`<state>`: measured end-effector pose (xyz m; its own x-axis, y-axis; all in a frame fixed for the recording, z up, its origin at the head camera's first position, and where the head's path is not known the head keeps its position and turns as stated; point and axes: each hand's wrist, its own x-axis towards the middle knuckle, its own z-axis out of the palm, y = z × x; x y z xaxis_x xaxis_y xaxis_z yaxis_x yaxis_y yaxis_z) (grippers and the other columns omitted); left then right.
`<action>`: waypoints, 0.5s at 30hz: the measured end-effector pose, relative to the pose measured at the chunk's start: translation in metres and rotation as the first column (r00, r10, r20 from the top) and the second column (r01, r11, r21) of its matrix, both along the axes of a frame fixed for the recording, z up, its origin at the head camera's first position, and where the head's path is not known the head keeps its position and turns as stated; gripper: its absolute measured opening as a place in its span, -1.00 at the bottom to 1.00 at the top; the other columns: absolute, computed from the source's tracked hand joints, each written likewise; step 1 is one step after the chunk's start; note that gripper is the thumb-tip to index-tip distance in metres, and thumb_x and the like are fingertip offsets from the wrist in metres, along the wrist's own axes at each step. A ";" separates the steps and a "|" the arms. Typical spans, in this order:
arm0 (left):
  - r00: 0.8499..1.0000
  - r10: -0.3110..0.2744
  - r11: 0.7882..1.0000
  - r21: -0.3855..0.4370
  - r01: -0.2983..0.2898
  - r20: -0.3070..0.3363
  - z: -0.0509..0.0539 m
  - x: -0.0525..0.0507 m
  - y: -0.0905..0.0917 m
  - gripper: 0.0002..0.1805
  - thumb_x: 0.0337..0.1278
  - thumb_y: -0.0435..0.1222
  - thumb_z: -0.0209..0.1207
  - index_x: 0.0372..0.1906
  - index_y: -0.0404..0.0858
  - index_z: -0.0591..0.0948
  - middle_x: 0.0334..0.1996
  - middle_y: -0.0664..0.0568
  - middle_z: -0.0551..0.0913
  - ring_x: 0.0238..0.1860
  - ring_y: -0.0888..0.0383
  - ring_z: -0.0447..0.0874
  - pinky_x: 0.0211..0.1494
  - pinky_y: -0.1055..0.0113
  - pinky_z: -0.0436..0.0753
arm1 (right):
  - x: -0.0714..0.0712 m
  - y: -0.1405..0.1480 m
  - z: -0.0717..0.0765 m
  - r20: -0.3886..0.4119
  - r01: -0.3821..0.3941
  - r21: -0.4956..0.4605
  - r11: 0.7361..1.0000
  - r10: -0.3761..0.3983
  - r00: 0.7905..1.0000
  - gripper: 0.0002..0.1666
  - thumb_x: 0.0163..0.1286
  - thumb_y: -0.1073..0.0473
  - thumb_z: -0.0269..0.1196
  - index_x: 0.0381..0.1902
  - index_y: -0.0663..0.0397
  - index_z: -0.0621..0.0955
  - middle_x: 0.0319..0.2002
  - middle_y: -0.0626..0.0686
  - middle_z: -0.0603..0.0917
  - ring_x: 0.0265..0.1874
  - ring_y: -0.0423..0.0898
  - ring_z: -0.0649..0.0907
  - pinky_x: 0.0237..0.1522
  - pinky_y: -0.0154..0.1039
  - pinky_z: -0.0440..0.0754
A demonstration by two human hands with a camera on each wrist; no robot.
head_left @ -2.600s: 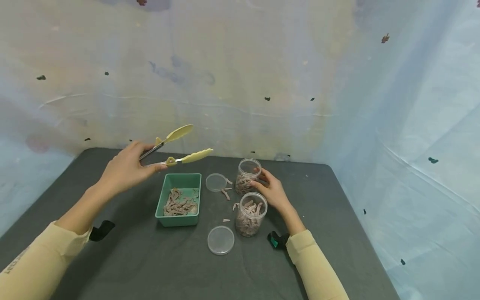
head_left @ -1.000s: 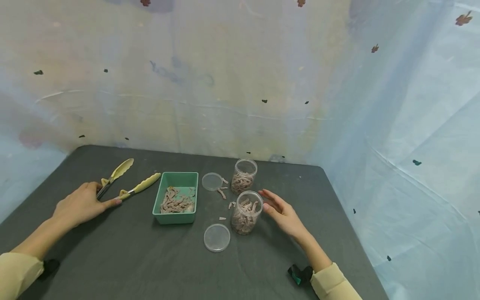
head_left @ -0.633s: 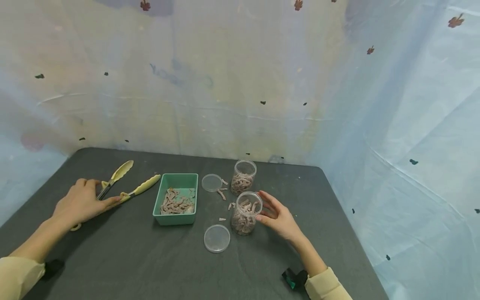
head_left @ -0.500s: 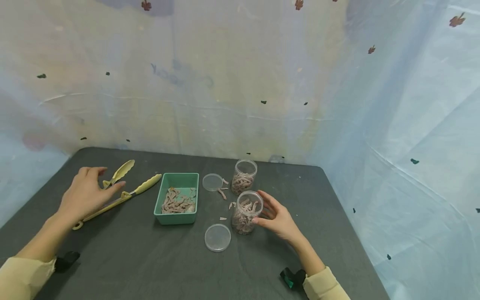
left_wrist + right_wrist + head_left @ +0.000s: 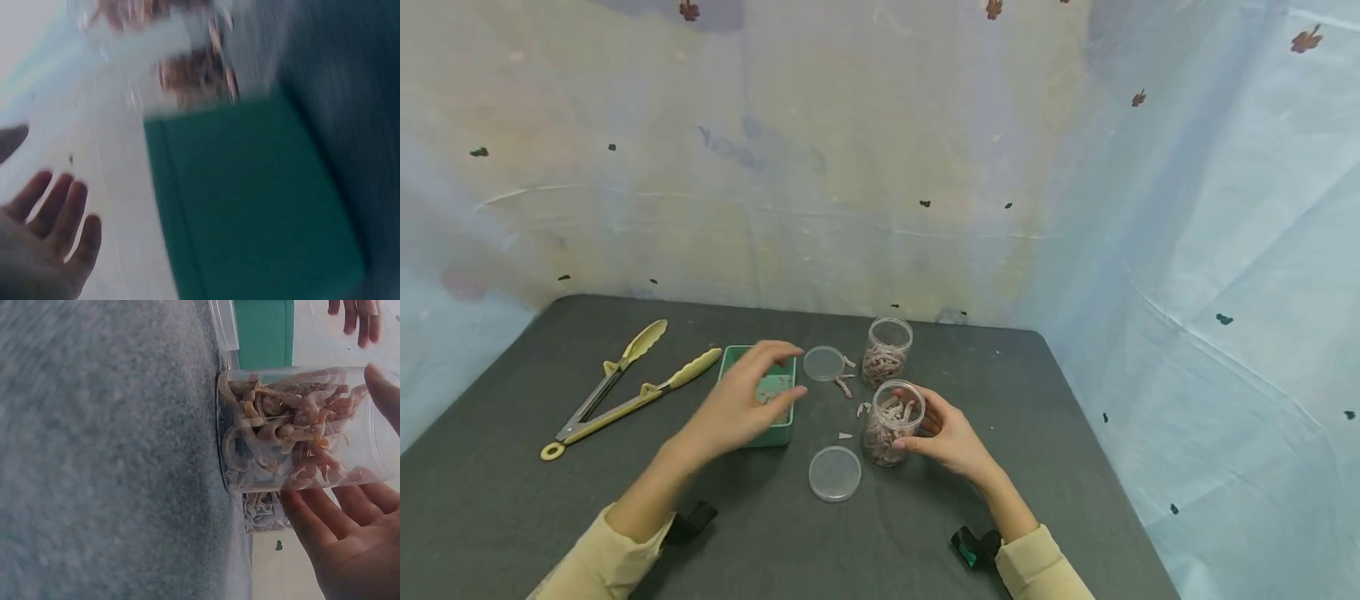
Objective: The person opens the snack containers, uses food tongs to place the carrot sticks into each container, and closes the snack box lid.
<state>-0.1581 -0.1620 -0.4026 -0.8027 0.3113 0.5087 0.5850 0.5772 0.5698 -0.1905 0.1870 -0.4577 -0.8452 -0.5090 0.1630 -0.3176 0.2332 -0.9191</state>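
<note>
My left hand [image 5: 741,408] is over the green tray [image 5: 778,435], fingers apart with nothing between them; it hides part of the tray and most of the strips inside. In the left wrist view the tray's green side [image 5: 256,200] is blurred, with the left fingers beside it. My right hand [image 5: 951,437] holds the near clear jar [image 5: 887,437], thumb on one side and fingers on the other. Greyish-brown dried strips [image 5: 294,425] fill much of this jar, which stands upright and uncovered on the table. Behind it is a second uncovered jar [image 5: 886,354] of similar strips.
Yellow-tipped tongs [image 5: 606,400] lie spread on the dark table [image 5: 760,533] at the left. One clear lid [image 5: 835,473] lies in front of the near jar, another lid [image 5: 824,364] farther back. Several loose strips [image 5: 844,387] are scattered near the jars. A pale sheet hangs behind.
My left hand set the tongs down at the left, let go of them, and moved right over the tray. The right hand shifted from the far jar to the near one and took hold.
</note>
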 end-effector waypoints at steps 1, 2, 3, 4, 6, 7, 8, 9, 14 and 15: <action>0.999 -0.040 0.999 -0.029 0.041 0.027 -0.003 0.000 0.009 -0.47 0.35 -0.24 0.39 0.35 -0.18 0.53 0.30 -0.06 0.53 0.24 -0.05 0.55 0.19 -0.10 0.57 | 0.000 0.000 -0.001 0.000 0.003 0.003 1.000 -0.003 1.000 -0.09 0.28 0.25 0.53 0.53 -0.11 0.41 0.44 0.06 0.50 0.42 0.09 0.51 0.36 0.11 0.49; 0.996 -0.073 0.995 -0.063 0.076 0.050 -0.007 -0.001 0.018 -0.47 0.33 -0.20 0.40 0.34 -0.16 0.55 0.30 -0.02 0.53 0.27 -0.04 0.56 0.22 -0.11 0.57 | 0.000 0.001 -0.002 0.000 0.005 0.005 1.000 -0.005 1.000 -0.08 0.27 0.25 0.54 0.53 -0.11 0.41 0.44 0.06 0.50 0.41 0.09 0.51 0.36 0.10 0.49; 0.991 -0.105 0.989 -0.097 0.112 0.078 -0.010 -0.001 0.025 -0.47 0.32 -0.18 0.41 0.32 -0.15 0.56 0.30 0.00 0.54 0.29 -0.02 0.56 0.26 -0.09 0.57 | 0.000 0.001 -0.002 -0.001 0.007 0.006 1.000 -0.007 1.000 -0.08 0.27 0.25 0.54 0.53 -0.11 0.40 0.44 0.06 0.50 0.41 0.08 0.51 0.35 0.10 0.49; 0.986 -0.130 0.981 -0.133 0.144 0.104 -0.013 -0.002 0.032 -0.48 0.31 -0.16 0.42 0.31 -0.12 0.58 0.30 0.03 0.55 0.30 0.01 0.56 0.26 -0.07 0.58 | 0.000 0.001 -0.003 0.000 0.008 0.006 1.000 -0.008 1.000 -0.08 0.27 0.24 0.54 0.53 -0.09 0.40 0.44 0.07 0.50 0.41 0.09 0.52 0.35 0.10 0.50; 0.970 -0.179 0.960 -0.186 0.209 0.167 -0.019 -0.002 0.040 -0.50 0.29 -0.15 0.43 0.28 -0.09 0.60 0.27 0.07 0.56 0.27 0.05 0.58 0.24 -0.02 0.59 | -0.001 0.001 -0.004 0.002 0.008 0.003 1.000 -0.008 1.000 -0.07 0.27 0.24 0.54 0.53 -0.07 0.40 0.44 0.09 0.50 0.40 0.09 0.52 0.34 0.07 0.51; 0.960 -0.197 0.948 -0.212 0.238 0.197 -0.022 -0.003 0.043 -0.51 0.28 -0.14 0.44 0.26 -0.08 0.60 0.26 0.09 0.57 0.25 0.07 0.59 0.22 0.01 0.60 | -0.001 0.000 -0.005 0.004 0.008 0.002 1.000 -0.008 1.000 -0.07 0.26 0.24 0.54 0.53 -0.06 0.40 0.44 0.09 0.50 0.40 0.08 0.53 0.34 0.05 0.52; 0.951 -0.212 0.935 -0.238 0.265 0.224 -0.025 -0.002 0.045 -0.52 0.27 -0.14 0.45 0.25 -0.08 0.61 0.24 0.11 0.57 0.23 0.08 0.60 0.19 0.03 0.61 | -0.001 0.000 -0.006 0.006 0.007 0.000 1.000 -0.007 1.000 -0.07 0.26 0.24 0.54 0.53 -0.06 0.40 0.44 0.10 0.50 0.40 0.08 0.53 0.34 0.03 0.52; 0.942 -0.224 0.921 -0.261 0.289 0.252 -0.028 -0.002 0.047 -0.52 0.26 -0.14 0.45 0.23 -0.08 0.62 0.22 0.11 0.57 0.21 0.08 0.60 0.18 0.04 0.62 | -0.001 0.000 -0.006 0.008 0.006 -0.001 1.000 -0.006 1.000 -0.07 0.26 0.24 0.54 0.53 -0.05 0.40 0.44 0.10 0.50 0.40 0.08 0.53 0.33 0.01 0.53; 0.935 -0.214 0.858 -0.403 0.319 0.283 -0.036 0.000 0.052 -0.47 0.10 -0.13 0.55 0.17 -0.13 0.66 0.20 0.06 0.58 0.20 0.02 0.59 0.18 -0.02 0.60 | -0.002 0.001 -0.006 0.005 0.003 -0.001 1.000 -0.003 1.000 -0.07 0.26 0.25 0.55 0.53 -0.04 0.40 0.44 0.10 0.50 0.39 0.09 0.53 0.31 -0.08 0.55; 0.938 -0.204 0.850 -0.425 0.312 0.280 -0.037 0.000 0.053 -0.46 0.07 -0.14 0.57 0.16 -0.13 0.67 0.20 0.06 0.59 0.21 0.00 0.59 0.19 -0.04 0.58 | -0.002 0.001 -0.005 0.002 0.003 0.000 1.000 -0.003 1.000 -0.07 0.26 0.25 0.54 0.53 -0.03 0.40 0.44 0.10 0.50 0.39 0.09 0.53 0.31 -0.08 0.55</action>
